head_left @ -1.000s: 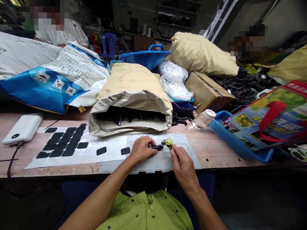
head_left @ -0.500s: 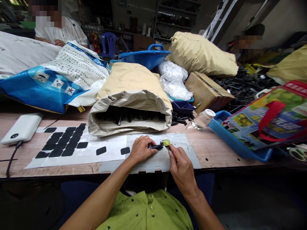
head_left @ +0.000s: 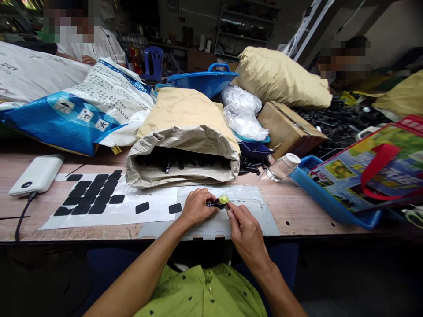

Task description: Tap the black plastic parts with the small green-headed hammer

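Observation:
My left hand (head_left: 198,208) is closed over the grey board, pinching a small black rod-like part (head_left: 213,204) that sticks out to the right of its fingertips. My right hand (head_left: 247,226) is closed on a slim piece with a round yellow-green end (head_left: 224,199); its exact kind is too small to tell. This round end sits over the tip of the black part, seemingly touching it. Under both hands lies the grey board (head_left: 228,229). Left of it, a white sheet (head_left: 128,216) carries several black rounded patches (head_left: 142,208).
An open paper sack (head_left: 188,108) with black parts inside stands just beyond my hands. A clear jar (head_left: 282,167), a blue basket (head_left: 337,204) and a carton (head_left: 291,127) are on the right. A white power bank (head_left: 38,175) lies left. Two people sit farther back.
My right hand has shifted slightly left, bringing the yellow-green end closer over the black part in my left hand. The whole view has shifted a little.

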Available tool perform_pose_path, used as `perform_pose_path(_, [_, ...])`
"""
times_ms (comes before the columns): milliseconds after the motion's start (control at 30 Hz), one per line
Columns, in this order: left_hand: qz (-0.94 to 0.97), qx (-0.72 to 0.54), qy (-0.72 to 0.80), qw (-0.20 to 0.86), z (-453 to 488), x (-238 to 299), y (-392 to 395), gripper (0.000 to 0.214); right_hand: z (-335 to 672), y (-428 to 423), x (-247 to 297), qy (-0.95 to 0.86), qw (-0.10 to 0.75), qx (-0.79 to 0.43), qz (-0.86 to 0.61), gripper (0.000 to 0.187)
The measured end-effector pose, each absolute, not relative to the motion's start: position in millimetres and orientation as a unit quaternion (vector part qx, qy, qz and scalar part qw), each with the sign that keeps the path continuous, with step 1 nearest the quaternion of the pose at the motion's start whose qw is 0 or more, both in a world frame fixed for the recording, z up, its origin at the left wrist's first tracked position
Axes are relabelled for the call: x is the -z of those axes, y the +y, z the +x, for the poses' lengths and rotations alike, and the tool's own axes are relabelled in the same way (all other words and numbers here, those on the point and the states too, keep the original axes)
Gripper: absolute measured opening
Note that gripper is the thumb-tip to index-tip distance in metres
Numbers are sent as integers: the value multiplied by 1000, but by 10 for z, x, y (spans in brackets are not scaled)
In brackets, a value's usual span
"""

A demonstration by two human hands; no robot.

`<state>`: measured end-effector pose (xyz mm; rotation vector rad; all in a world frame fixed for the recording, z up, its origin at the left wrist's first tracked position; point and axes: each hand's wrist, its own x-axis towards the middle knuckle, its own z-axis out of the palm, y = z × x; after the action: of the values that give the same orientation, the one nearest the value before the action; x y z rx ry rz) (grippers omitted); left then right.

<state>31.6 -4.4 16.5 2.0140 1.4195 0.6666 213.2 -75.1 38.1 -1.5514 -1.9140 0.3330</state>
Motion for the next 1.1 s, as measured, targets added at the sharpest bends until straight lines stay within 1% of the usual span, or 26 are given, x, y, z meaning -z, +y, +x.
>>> perform_pose_path(67, [754,-251,531,293,315,-163,-43,16,2246,-680,-384,-721,336,-114,-595,37])
perform_pose_path(167, [753,-254,533,291,313,-161,-39,14,2507,-507,-369,-701,338,-57,-626,36])
perform_pose_path(300, [751,-262,534,288,317,-157,-51,13,2818,-264,-230,-676,266,45,-685,36])
perform_pose_path(367, [749,-266,535,286,322,-155,-63,12,2885,-189,-129,-686,234,85,-684,35])
perform_pose_path(433, [751,-265,534,285,327,-154,-68,12,2895,-152,-42,-694,220,113,-676,34])
perform_pose_path(633, [765,-247,531,269,326,-203,-69,13,2845,-160,36,-689,230,137,-673,33])
perform_pose_path(767, [801,-240,472,280,273,-318,-329,12,2852,-168,25,-691,221,135,-675,33])
perform_pose_path(833, [824,-217,424,307,247,-353,-574,15,2852,-166,26,-691,222,141,-674,33])
perform_pose_path(900, [844,-169,394,322,246,-340,-836,17,2849,-162,30,-691,223,147,-672,33])
perform_pose_path(1033, [866,-43,415,275,335,-190,-1194,10,2840,-158,36,-691,219,151,-672,34])
perform_pose_path(1100, [857,17,441,266,394,-102,-1251,12,2839,-160,34,-689,216,151,-675,33])
